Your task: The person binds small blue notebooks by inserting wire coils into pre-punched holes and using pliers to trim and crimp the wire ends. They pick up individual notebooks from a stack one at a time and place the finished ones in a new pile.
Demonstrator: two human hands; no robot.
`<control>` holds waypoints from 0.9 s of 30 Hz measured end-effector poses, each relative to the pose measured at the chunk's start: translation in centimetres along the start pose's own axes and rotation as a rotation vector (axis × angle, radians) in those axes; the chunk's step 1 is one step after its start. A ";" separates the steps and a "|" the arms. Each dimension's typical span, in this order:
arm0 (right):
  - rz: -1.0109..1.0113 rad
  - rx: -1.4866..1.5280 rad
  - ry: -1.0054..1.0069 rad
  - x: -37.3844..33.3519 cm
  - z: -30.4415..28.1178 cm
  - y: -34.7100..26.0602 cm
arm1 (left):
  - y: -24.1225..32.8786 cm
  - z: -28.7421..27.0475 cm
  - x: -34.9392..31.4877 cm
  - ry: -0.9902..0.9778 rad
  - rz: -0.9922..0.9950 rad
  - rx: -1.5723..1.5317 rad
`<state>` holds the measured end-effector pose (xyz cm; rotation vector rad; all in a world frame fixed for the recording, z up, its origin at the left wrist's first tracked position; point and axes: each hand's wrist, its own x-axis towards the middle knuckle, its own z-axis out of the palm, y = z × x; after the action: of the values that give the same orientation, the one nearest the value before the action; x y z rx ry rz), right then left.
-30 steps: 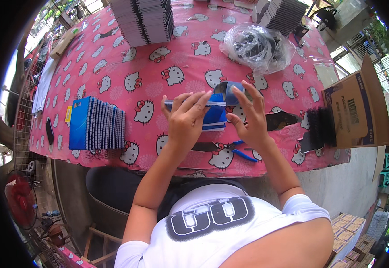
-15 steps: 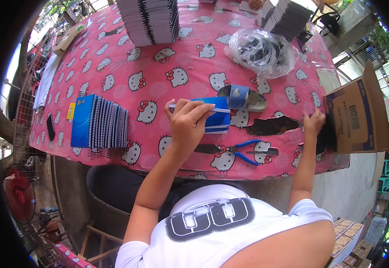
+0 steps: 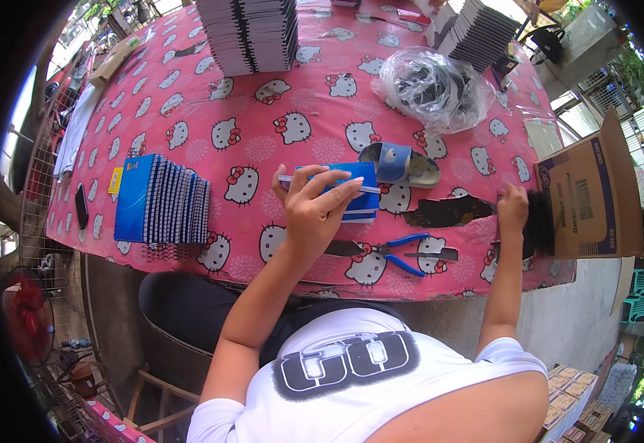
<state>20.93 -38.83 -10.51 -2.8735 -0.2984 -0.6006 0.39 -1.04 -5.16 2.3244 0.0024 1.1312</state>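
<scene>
My left hand (image 3: 314, 207) is closed on a thin blue-covered notebook (image 3: 371, 188), tilted up so its pale edge shows. Under it, more blue notebooks lie in a low stack (image 3: 359, 215) on the table. Over to the right, my right hand (image 3: 512, 210) has its fingers curled together at the edge of a black, ridged pile (image 3: 540, 224) by the cardboard box; whatever they pinch is too small to make out. Blue-handled pliers (image 3: 407, 255) and a dark blade-like tool (image 3: 344, 248) lie nearest me. Behind the notebooks sits a blue slipper (image 3: 399, 164).
A pink patterned cloth (image 3: 263, 159), torn in places, covers the table. Spiral-bound blue notebooks (image 3: 161, 199) are stacked at the left. Tall notebook stacks (image 3: 252, 37) stand far back, near a clear plastic bag (image 3: 436, 88) of black coils. An open cardboard box (image 3: 588, 192) lies right.
My right hand has shifted slightly left and toward me, its fingers drawing together. My left hand stays on the notebook, its thumb and fingers slightly farther right.
</scene>
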 end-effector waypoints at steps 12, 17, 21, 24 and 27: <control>-0.403 1.084 -0.324 -3.1 -7.5 -22.9 | 0.6 -0.4 0.6 -0.080 -0.118 -0.026; -0.366 1.142 -0.569 -2.3 -7.4 -22.6 | 0.6 -0.5 0.4 -0.052 -0.047 -0.067; -0.436 1.131 -0.660 -1.1 -7.2 -22.4 | 0.6 -0.3 0.1 -0.070 -0.101 -0.031; -0.470 1.102 -0.606 -0.8 -7.7 -23.0 | 0.7 -0.3 0.1 -0.087 -0.146 -0.009; -0.399 1.082 -0.726 -0.8 -8.1 -23.1 | 1.0 -0.3 0.2 -0.064 -0.107 0.001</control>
<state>11.73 -18.60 -0.22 -1.8357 -0.9485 0.4882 0.08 -1.64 -4.37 2.3309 0.1017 1.0038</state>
